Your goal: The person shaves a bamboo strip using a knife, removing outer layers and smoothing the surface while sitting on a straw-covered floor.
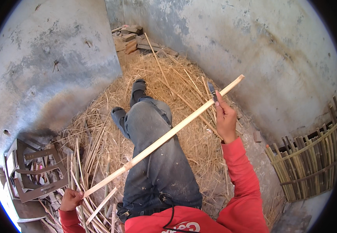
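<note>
As I watch from far off, the long, pale, split bamboo-like strip runs right across the frame, from lower left to upper right, above the dark, dusty jeans. At lower left, the left hand has its near end pinched between thumb and fingers. Up at right of centre, the right hand is wrapped around a dark, narrow, knife-like tool, set right against the strip near its far end; whether those fingers also grip the strip, I can't tell.

And how far along are we? Well along on this piece, I'd judge: it's split to length and its upper face looks pale and clean. One knobbly joint shows left of centre, perhaps due some trimming, and the edges are too small for me to judge. Thin straw-coloured shavings carpet the middle of the frame, so plenty of cutting seems done. Over at lower left, a loose heap of long, pale strips lies about; finished or waiting, I can't say.

Any writing? Just white lettering on the red long-sleeved top, bottom centre, cut off by the frame's edge. I can make out no label on the tool or the strip.
</note>
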`<state>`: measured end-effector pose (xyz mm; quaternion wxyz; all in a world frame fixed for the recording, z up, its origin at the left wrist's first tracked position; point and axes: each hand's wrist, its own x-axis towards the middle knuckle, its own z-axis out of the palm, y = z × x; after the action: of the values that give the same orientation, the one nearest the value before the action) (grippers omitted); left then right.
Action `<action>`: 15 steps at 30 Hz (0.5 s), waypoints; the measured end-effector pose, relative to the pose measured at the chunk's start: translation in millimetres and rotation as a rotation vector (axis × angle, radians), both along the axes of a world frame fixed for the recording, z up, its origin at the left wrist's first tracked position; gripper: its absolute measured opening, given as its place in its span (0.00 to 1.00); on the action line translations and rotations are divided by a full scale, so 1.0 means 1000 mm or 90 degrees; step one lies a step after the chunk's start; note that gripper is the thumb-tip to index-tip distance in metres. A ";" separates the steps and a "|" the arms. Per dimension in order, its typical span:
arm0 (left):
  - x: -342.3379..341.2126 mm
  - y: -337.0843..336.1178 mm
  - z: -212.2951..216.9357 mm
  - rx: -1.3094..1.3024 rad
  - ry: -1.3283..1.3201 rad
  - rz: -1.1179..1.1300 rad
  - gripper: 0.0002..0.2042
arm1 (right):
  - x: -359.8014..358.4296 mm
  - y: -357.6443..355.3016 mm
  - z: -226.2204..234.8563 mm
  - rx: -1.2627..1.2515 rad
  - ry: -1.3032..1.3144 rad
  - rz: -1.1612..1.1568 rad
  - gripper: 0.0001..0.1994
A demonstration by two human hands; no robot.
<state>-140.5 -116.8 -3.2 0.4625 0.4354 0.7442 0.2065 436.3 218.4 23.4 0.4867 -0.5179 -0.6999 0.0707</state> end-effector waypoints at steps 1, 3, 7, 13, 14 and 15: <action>0.001 -0.003 -0.002 -0.003 -0.001 0.017 0.31 | -0.002 -0.001 -0.005 -0.003 0.001 0.000 0.20; 0.005 -0.002 0.001 -0.002 -0.002 0.033 0.31 | -0.005 -0.002 -0.010 0.127 -0.002 0.055 0.20; 0.015 -0.003 0.012 0.001 0.034 0.019 0.32 | -0.011 -0.022 -0.008 -0.018 0.026 0.023 0.20; 0.028 -0.005 0.015 0.005 0.061 0.024 0.33 | -0.022 -0.046 0.002 -0.078 0.054 0.056 0.20; 0.033 -0.004 0.017 -0.004 0.093 0.021 0.34 | -0.033 -0.059 0.008 -0.155 0.015 0.113 0.19; 0.040 0.000 0.016 -0.004 0.093 0.020 0.34 | -0.048 -0.073 0.010 -0.160 -0.021 0.166 0.20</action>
<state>-100.4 -117.3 12.4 0.4049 0.4358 0.7836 0.1791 388.3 145.8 33.4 0.3936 -0.4807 -0.7545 0.2117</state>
